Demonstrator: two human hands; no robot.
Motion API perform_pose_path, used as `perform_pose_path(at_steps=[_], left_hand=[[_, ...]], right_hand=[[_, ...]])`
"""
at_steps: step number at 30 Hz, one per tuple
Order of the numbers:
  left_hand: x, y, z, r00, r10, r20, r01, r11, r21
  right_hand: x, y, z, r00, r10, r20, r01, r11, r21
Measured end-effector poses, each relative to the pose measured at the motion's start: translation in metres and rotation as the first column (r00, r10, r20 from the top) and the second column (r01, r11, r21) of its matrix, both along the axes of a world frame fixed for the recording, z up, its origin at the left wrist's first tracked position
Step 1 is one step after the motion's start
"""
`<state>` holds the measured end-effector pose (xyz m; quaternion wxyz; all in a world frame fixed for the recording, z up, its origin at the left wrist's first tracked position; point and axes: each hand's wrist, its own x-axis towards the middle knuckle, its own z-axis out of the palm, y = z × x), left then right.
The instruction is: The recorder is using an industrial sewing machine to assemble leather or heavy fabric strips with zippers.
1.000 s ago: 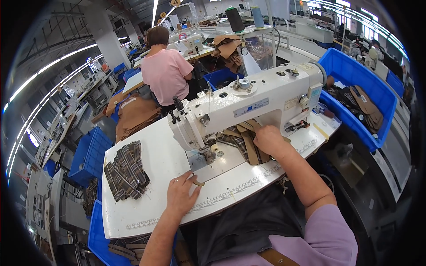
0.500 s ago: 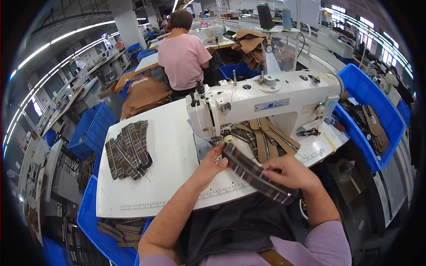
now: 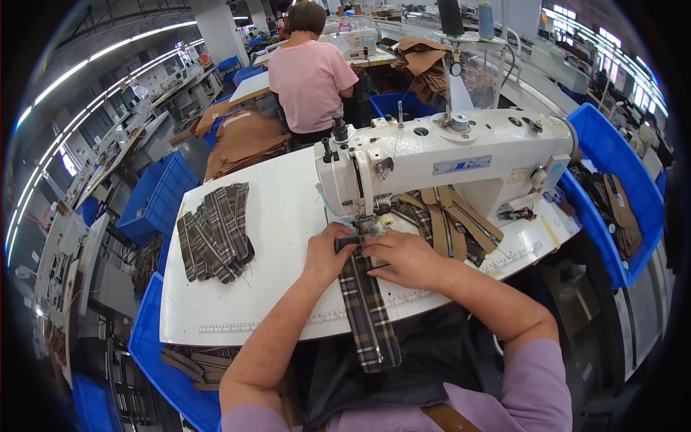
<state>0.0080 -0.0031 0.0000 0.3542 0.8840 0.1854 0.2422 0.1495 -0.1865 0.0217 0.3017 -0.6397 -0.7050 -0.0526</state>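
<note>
A long plaid strip with a zipper (image 3: 367, 320) runs from the needle area of the white sewing machine (image 3: 461, 162) down over the table's front edge. My left hand (image 3: 325, 255) grips its upper end just below the presser foot. My right hand (image 3: 403, 259) lies on the same strip from the right, fingertips curled onto it near the needle. To the right, under the machine arm, is a pile of tan and plaid zippered pieces (image 3: 450, 223). On the left of the table lies a bundle of plaid pieces (image 3: 214, 232).
A co-worker in a pink shirt (image 3: 309, 86) sits ahead, beside stacked brown panels (image 3: 245, 144). Blue bins stand at right (image 3: 626, 266), left (image 3: 151, 194) and below the table (image 3: 151, 331). Thread cones (image 3: 486, 21) stand behind the machine.
My left hand went from resting on the table to gripping the strip. My right hand left the pile with the strip, which has swung from diagonal to lengthwise under the needle area.
</note>
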Motion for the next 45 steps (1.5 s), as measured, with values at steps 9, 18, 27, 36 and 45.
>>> perform_pose_path(at_steps=[9, 18, 27, 36, 45], left_hand=[[-0.015, -0.005, -0.002, 0.985, -0.160, -0.069, 0.169, 0.780, 0.603], [-0.009, -0.006, -0.009, 0.986, -0.163, -0.039, 0.162, 0.863, 0.479], [-0.008, -0.004, -0.003, 0.988, -0.148, -0.042, 0.150, 0.867, 0.476], [-0.011, -0.007, -0.005, 0.983, -0.183, -0.028, 0.174, 0.861, 0.479], [-0.012, -0.008, -0.001, 0.984, -0.174, -0.027, 0.167, 0.871, 0.462]], right_hand=[[0.012, 0.015, -0.009, 0.980, -0.018, 0.198, 0.014, 1.000, 0.025], [0.021, 0.023, -0.016, 0.983, -0.042, 0.177, 0.032, 0.998, 0.063], [0.020, 0.024, -0.025, 0.987, -0.037, 0.154, 0.022, 0.995, 0.095], [0.019, 0.022, -0.020, 0.987, -0.042, 0.154, 0.025, 0.993, 0.114], [0.018, 0.021, -0.018, 0.986, -0.053, 0.155, 0.039, 0.995, 0.087]])
